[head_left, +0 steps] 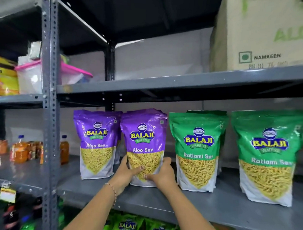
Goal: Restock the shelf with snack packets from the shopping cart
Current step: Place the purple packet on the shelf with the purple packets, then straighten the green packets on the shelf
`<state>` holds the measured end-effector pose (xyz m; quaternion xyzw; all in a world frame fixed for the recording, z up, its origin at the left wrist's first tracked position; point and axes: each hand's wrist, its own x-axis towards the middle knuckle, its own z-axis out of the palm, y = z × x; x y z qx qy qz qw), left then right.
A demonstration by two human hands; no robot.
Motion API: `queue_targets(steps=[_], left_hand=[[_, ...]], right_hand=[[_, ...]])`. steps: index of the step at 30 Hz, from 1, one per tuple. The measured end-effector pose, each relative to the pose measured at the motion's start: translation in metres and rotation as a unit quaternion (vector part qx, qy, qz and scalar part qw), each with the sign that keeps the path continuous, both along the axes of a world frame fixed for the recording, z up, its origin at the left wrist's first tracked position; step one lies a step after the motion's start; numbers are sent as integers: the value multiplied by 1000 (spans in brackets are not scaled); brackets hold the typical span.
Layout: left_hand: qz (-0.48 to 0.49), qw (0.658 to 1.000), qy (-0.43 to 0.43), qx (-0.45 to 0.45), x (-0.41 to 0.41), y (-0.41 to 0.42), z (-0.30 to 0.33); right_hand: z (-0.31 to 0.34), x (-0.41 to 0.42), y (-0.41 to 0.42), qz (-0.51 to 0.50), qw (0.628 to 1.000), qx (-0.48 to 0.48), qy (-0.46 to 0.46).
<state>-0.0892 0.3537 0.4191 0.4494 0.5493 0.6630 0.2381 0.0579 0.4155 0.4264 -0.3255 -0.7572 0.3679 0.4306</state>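
A purple Aloo Sev packet (143, 137) stands upright on the grey metal shelf (178, 203). My left hand (125, 171) grips its lower left side and my right hand (162, 174) grips its lower right corner. More purple packets stand behind it. Another purple Aloo Sev packet (96, 143) stands just to its left. Two front green Ratlami Sev packets (197, 151) (268, 156) stand to the right, the nearer one close to my right hand. The shopping cart is out of view.
A perforated steel upright (49, 110) divides the shelving. Orange bottles (20, 151) stand on the left bay. A cardboard Namkeen box (265, 34) and a pink-lidded tub (31, 76) sit on the shelf above. Green packets (126, 226) fill the shelf below.
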Motion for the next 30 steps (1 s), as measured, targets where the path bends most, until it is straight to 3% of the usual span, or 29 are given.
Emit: queue_targets(steps=[3,5,8,10,12,15,18,20,22,25,30], left_hand=[[48,999,3,8,3,-1,-4],[146,988,46,21,20,-4,-7],[257,958,35,119,72,-20,-9],[218,954,37,204,126,-23,-8],[110,965,16,238,177,-13,-12],[-43,984,-11,174,257,17,-8],[-123,985,-97,69,314,54,2],[-119,985,-128,14,343,78,0],[-87,991,-100,-14,348,93,-10],[-86,995,-30,-34,355,100,-16],[-116,992,1,-52,354,101,-17]], right_hand=[[4,8,-7,6,1000,-5,-1],[5,30,-19,19,1000,9,10],[-5,81,-42,61,995,14,81],[-14,128,-43,13,989,33,141],[-19,181,-35,-63,971,66,220],[-15,260,-5,-192,933,115,281],[-16,315,43,-269,930,98,230],[-22,341,68,-259,955,50,138],[-26,340,74,-189,978,-21,85],[-28,345,72,-108,991,-49,61],[-28,351,66,-131,988,-39,77]])
